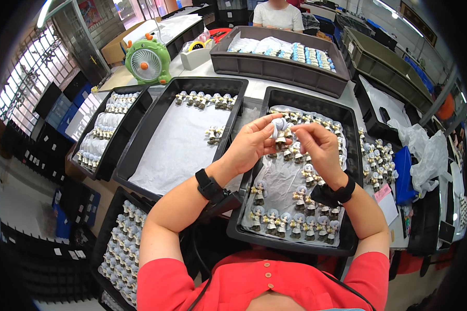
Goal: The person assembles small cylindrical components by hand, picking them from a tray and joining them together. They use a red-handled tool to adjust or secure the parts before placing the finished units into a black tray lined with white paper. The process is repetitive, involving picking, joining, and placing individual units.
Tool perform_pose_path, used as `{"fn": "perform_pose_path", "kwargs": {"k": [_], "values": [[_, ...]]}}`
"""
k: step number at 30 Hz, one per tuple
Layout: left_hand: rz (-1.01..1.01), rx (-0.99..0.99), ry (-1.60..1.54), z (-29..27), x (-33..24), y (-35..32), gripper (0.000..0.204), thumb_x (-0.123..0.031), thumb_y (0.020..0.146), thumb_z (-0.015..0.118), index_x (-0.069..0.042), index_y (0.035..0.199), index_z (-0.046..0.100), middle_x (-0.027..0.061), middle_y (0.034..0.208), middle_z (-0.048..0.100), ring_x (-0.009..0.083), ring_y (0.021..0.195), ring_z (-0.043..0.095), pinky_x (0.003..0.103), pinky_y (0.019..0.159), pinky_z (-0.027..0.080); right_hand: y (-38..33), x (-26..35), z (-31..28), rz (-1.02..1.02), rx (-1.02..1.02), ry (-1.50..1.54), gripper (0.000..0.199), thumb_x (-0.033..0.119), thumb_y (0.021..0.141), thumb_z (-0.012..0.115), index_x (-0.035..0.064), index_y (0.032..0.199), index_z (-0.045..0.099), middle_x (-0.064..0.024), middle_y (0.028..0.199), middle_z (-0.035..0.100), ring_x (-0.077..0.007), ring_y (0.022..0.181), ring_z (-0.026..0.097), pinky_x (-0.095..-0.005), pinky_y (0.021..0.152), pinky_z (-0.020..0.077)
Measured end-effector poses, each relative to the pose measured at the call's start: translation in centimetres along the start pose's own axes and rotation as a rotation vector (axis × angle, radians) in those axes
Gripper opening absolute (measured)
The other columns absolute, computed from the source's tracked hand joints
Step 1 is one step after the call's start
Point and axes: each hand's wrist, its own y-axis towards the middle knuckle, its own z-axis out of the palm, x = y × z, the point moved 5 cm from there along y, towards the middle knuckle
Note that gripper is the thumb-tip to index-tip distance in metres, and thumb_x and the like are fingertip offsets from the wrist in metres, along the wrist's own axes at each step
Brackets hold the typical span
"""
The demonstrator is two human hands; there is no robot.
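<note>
- Figurine (280, 130), small with grey hair, is held up between both hands above the right black tray (301, 97), over the rows of like figurines lying there.
- Far left on the bench (254, 84), a narrow black tray (123, 136) holds figurines in short rows on white sheets; a green fan (147, 61) stands behind it.
- Lower left, beside the left forearm, another tray (109, 228) is packed with the same figurines.
- The middle tray (155, 116) has a white sheet, a row of figurines along its far edge and a small cluster (214, 133) near its right wall.
- The left hand (251, 145) is curled, thumb and fingertips pinching the figurine from its left side; a black band sits on the wrist.
- The right hand (316, 147) touches the figurine from its right, thumb and forefinger pressed together on it, other fingers bent; it too wears a black band.
- Behind, a grey crate (275, 65) holds bagged pieces, and a person in a white shirt (277, 15) sits past it.
- Far right lie loose figurines (374, 160), clear bags (425, 150) and a blue box (402, 176).
</note>
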Motion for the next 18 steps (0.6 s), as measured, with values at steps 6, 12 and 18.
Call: {"fn": "perform_pose_path", "kwargs": {"k": [6, 12, 18], "values": [[-0.038, 0.041, -0.032, -0.1, 0.4, 0.0, 0.042, -0.015, 0.096, 0.04, -0.004, 0.135, 0.033, 0.0116, 0.122, 0.052, 0.0238, 0.099, 0.061, 0.034, 0.084, 0.049, 0.7, -0.8, -1.1, 0.014, -0.081, 0.076, 0.018, 0.019, 0.092, 0.054, 0.0031, 0.092, 0.06, 0.0038, 0.068, 0.053, -0.0019, 0.057, 0.047, -0.0168, 0.052, 0.0381], [-0.044, 0.068, -0.034, 0.1, 0.5, 0.0, 0.042, -0.017, 0.095, 0.041, -0.004, 0.135, 0.033, 0.0116, 0.121, 0.052, 0.0237, 0.1, 0.06, 0.035, 0.084, 0.049, 0.7, -0.9, -1.0, 0.043, -0.104, 0.079, 0.019, 0.02, 0.092, 0.054, 0.0023, 0.092, 0.061, 0.0037, 0.066, 0.052, -0.0022, 0.056, 0.046, -0.0172, 0.052, 0.038], [-0.051, 0.085, -0.032, 0.0, 0.8, 0.1, 0.044, -0.018, 0.095, 0.042, -0.004, 0.135, 0.033, 0.0113, 0.121, 0.053, 0.0243, 0.101, 0.06, 0.037, 0.086, 0.048, 1.9, 1.3, -3.2, 0.068, -0.221, 0.265, 0.021, 0.02, 0.092, 0.052, 0.0015, 0.094, 0.062, 0.003, 0.063, 0.051, -0.0029, 0.056, 0.046, -0.0178, 0.053, 0.0382]]}}
